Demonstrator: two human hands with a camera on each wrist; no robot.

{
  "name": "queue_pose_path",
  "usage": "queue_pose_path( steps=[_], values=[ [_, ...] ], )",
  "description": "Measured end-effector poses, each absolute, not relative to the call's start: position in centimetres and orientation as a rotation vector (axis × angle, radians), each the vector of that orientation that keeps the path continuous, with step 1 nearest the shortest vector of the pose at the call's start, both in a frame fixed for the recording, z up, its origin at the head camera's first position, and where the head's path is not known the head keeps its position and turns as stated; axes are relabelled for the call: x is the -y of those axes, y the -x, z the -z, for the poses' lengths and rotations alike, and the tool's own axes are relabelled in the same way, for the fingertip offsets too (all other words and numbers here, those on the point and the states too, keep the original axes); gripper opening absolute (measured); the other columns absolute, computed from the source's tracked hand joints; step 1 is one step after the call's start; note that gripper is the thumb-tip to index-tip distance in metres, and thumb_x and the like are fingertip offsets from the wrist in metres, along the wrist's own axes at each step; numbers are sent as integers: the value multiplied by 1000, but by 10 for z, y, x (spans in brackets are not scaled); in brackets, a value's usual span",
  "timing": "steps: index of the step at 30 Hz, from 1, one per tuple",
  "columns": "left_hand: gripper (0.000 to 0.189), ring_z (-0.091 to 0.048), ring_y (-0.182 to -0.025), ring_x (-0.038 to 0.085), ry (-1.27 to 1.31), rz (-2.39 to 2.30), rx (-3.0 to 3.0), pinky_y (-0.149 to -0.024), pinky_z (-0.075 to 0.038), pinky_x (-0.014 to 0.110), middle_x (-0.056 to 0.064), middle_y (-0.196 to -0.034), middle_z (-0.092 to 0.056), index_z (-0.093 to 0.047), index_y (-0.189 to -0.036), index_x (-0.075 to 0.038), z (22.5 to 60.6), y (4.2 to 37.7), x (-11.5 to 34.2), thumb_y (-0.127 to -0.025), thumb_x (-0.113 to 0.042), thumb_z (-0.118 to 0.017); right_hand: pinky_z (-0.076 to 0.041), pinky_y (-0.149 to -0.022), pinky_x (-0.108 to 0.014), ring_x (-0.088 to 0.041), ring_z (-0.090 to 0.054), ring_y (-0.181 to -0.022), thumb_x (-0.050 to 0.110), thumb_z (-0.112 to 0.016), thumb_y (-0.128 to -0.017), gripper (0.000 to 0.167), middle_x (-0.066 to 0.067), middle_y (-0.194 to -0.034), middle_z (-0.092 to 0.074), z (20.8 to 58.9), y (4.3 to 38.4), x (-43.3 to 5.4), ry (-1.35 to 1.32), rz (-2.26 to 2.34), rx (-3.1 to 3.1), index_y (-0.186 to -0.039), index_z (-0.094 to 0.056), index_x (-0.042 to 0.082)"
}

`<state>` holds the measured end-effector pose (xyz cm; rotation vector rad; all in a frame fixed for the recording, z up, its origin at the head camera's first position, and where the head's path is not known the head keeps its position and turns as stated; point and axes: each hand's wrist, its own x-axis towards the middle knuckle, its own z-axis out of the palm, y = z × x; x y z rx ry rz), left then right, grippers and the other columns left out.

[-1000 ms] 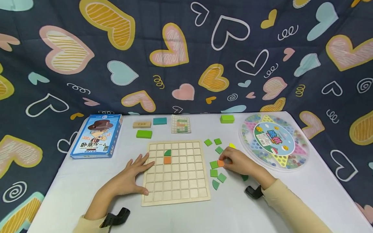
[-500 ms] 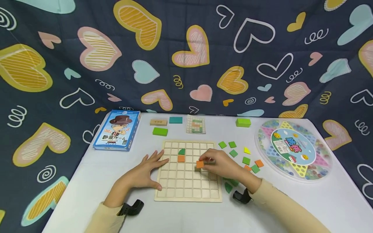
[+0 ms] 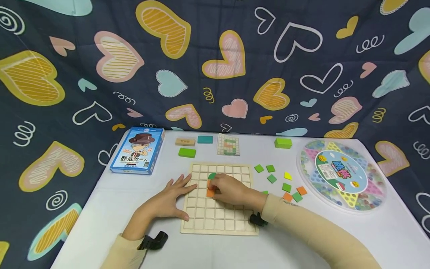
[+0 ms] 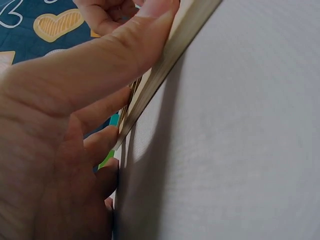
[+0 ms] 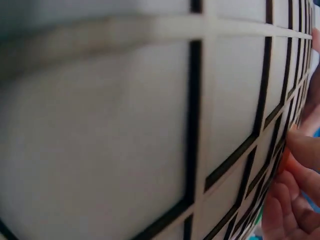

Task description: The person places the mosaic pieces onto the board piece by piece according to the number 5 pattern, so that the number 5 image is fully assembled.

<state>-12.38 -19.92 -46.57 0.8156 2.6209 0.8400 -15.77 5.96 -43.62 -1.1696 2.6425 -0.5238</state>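
A wooden grid board [image 3: 220, 224] lies on the table in the head view. My right hand [image 3: 231, 189] is over its upper left part and pinches an orange square tile [image 3: 210, 193] down at a cell. Just above that tile, a second orange tile is partly covered by my fingers, with a green quarter-round tile [image 3: 212, 175] above it. In the right wrist view, the fingertips [image 5: 300, 145] meet low over the grid. My left hand [image 3: 166, 201] rests spread at the board's left edge; the left wrist view shows its thumb [image 4: 115, 57] on the board's rim.
Loose green tiles [image 3: 271, 179], orange tiles [image 3: 301, 190] and a yellow tile [image 3: 287, 175] lie right of the board. Behind it are a pattern card [image 3: 228, 144] and several blocks [image 3: 186, 152]. A blue box [image 3: 137, 151] stands left, a round marble game [image 3: 340, 175] right.
My right hand has picked an orange tile from the loose ones and carried it left onto the board, below the first orange tile. My left hand stays at the board's edge; the head view has shifted.
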Motion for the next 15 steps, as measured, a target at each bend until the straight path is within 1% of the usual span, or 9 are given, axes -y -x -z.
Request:
queue_pose_path(
  steps=[4, 7, 10, 12, 15],
  values=[
    [105, -5, -146, 37, -825, -850, -2615, -113, -3, 64, 10, -159, -13, -40, -145, -17, 465, 125, 197, -57, -57, -80, -50, -84, -24, -9, -56, -91, 21, -72, -84, 26, 2, -104, -62, 433, 155, -71, 1117, 608, -2638, -108, -67, 12],
    [105, -6, -146, 39, -814, -855, -2613, -112, -3, 64, 12, -159, -14, -41, -145, -16, 464, 124, 197, -56, -55, -81, -52, -85, -30, -15, -60, -97, 18, -71, -84, 31, -1, -109, -64, 428, 149, -91, 1054, 800, -2618, -113, -65, 9],
    [105, -6, -145, 40, -803, -860, -2614, -112, -3, 64, 13, -159, -13, -41, -144, -14, 463, 123, 198, -55, -53, -82, -53, -84, -37, -22, -63, -98, 14, -70, -85, 33, -6, -111, -65, 426, 141, -127, 976, 972, -2629, -116, -64, 6],
    [105, -6, -145, 41, -805, -859, -2616, -112, -3, 64, 14, -159, -13, -41, -144, -14, 463, 123, 198, -55, -52, -82, -53, -85, -39, -24, -63, -98, 13, -71, -84, 34, -6, -112, -65, 426, 134, -157, 891, 1028, -2668, -116, -63, 5],
    [105, -6, -145, 41, -808, -858, -2611, -112, -3, 64, 14, -159, -14, -41, -145, -15, 464, 125, 197, -56, -54, -81, -53, -82, -34, -19, -62, -95, 12, -73, -82, 35, -4, -109, -66, 431, 122, -203, 732, 1027, -2779, -115, -64, 7]
  ],
)
